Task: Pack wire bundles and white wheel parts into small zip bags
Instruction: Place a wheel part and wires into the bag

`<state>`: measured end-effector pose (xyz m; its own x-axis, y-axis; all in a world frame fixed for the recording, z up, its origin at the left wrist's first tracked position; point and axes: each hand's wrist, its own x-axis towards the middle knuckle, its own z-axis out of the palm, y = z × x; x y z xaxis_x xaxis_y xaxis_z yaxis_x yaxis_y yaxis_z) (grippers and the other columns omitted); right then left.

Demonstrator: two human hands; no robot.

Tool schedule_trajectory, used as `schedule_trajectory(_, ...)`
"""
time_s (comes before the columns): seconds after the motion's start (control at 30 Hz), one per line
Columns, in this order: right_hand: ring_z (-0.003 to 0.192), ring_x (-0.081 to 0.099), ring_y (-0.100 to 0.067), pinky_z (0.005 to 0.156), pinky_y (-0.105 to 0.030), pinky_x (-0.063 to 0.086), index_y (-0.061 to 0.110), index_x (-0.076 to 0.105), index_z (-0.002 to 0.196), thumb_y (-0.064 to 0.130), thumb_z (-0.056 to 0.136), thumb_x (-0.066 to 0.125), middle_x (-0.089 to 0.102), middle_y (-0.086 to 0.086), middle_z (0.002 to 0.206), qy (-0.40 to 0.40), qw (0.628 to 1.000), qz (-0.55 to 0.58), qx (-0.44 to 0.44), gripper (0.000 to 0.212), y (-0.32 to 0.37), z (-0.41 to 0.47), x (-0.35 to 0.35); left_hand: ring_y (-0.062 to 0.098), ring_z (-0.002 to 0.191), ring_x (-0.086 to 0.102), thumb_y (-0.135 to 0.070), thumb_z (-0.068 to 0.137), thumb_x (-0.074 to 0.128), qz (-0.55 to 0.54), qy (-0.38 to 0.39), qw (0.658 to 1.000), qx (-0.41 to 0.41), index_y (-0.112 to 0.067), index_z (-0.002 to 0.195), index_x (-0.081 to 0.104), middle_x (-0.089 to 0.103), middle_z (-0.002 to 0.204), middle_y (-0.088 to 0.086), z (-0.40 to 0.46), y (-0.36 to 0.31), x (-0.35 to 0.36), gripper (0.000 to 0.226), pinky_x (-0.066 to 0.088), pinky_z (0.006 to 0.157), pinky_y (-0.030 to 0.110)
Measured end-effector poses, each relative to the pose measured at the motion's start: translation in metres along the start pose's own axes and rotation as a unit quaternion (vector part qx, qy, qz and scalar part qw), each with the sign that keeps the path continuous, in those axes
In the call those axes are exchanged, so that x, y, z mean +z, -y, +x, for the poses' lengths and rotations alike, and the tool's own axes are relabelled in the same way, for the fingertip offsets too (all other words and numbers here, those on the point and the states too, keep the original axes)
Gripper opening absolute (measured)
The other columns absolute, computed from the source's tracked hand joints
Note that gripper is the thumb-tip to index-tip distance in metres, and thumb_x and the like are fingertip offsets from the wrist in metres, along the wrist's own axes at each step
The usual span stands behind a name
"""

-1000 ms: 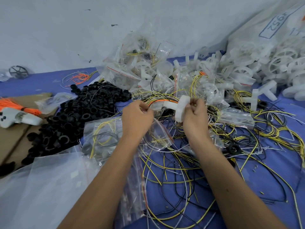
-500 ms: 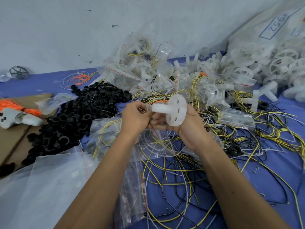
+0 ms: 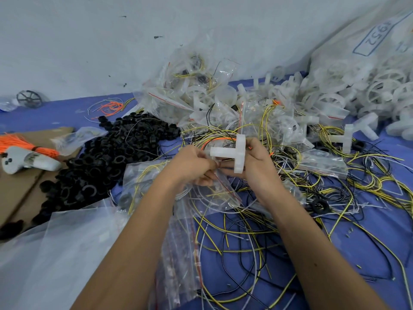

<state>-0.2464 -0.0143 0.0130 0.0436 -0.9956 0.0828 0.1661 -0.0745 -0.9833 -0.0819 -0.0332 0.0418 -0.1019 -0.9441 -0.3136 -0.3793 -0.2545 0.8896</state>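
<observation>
Mid-frame, the right hand (image 3: 257,162) grips a white wheel part (image 3: 234,153), a T-shaped piece w/ its stub pointing left and its disc edge-on against the fingers. The left hand (image 3: 192,166) pinches the mouth of a small zip bag (image 3: 214,193), which hangs below both hands; yellow wire shows through the plastic, so a bundle is probably already inside. The stub end sits just beside the left fingers, at about the bag's opening.

Risks, as a judgement: the disc looks wide vs. the pinched mouth, so it may catch on the lip and stall, or the thin plastic may split near the red zip strip if forced. Loose yellow and black wires (image 3: 245,231) on the blue table (image 3: 368,242) lie right under the bag; one could snag and get dragged in, or get trapped in the seal. If the left pinch slips, the mouth closes and the bundle could spill.

Vs. half a sec ago: the wheel part has turned from showing its holed disc face toward the camera to edge-on, and the hands sit much the same place. The black ring pile (image 3: 107,157) at left and packed bags (image 3: 201,95) at upper centre are unchanged.
</observation>
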Motion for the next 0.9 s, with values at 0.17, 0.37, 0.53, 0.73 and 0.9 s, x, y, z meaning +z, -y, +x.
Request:
schedule_trajectory(0.17,0.086,0.075,-0.033,0.070,-0.048,0.063,0.015,0.056,0.114,0.015,0.102,0.053,0.076,-0.010,0.107,0.056,0.996,0.054,-0.048,0.013,0.006,-0.004,0.001,0.009,0.038,0.048,-0.011,0.097,0.064,0.054,-0.004,0.997,0.056,0.000,0.097,0.070,0.061,0.053,0.001,-0.007,-0.006,-0.017,0.013,0.032,0.038,0.018)
schedule_trajectory(0.37,0.093,0.070,-0.044,0.075,-0.054,0.058,0.021,0.053,0.102,0.013,0.109,0.043,0.069,-0.019,0.110,0.046,0.994,-0.080,-0.059,0.015,0.002,-0.002,-0.001,0.010,0.041,0.046,-0.008,0.095,0.061,0.044,0.009,0.996,0.074,-0.009,0.073,0.066,0.060,0.057,0.005,-0.015,-0.009,-0.032,0.023,0.031,0.038,0.018)
schedule_trajectory(0.53,0.086,0.062,-0.031,0.076,-0.039,0.055,0.019,0.047,0.095,0.015,0.108,0.041,0.061,-0.011,0.094,0.001,0.963,-0.261,-0.071,0.015,-0.006,0.002,-0.004,0.010,0.038,0.042,-0.015,0.094,0.069,0.018,0.018,0.995,0.096,-0.019,0.053,0.061,0.056,0.051,0.004,-0.020,-0.012,-0.046,0.042,0.026,0.035,0.017)
schedule_trajectory(0.73,0.067,0.062,-0.004,0.058,-0.025,0.043,0.018,0.051,0.094,0.015,0.103,0.052,0.064,0.003,0.076,-0.051,0.936,-0.328,-0.113,0.010,-0.006,-0.001,0.001,0.011,0.041,0.044,-0.022,0.094,0.072,0.041,0.036,0.992,0.116,-0.015,0.061,0.063,0.059,0.054,0.004,-0.024,-0.020,-0.036,0.035,0.029,0.037,0.018)
schedule_trajectory(0.9,0.056,0.064,0.001,0.053,-0.013,0.042,0.014,0.055,0.093,0.013,0.099,0.060,0.067,0.006,0.065,-0.065,0.939,-0.294,-0.165,0.008,-0.005,-0.006,0.009,0.012,0.042,0.046,-0.024,0.094,0.072,0.087,0.010,0.988,0.130,-0.011,0.066,0.066,0.061,0.054,0.003,-0.025,-0.027,-0.023,0.032,0.034,0.039,0.019)
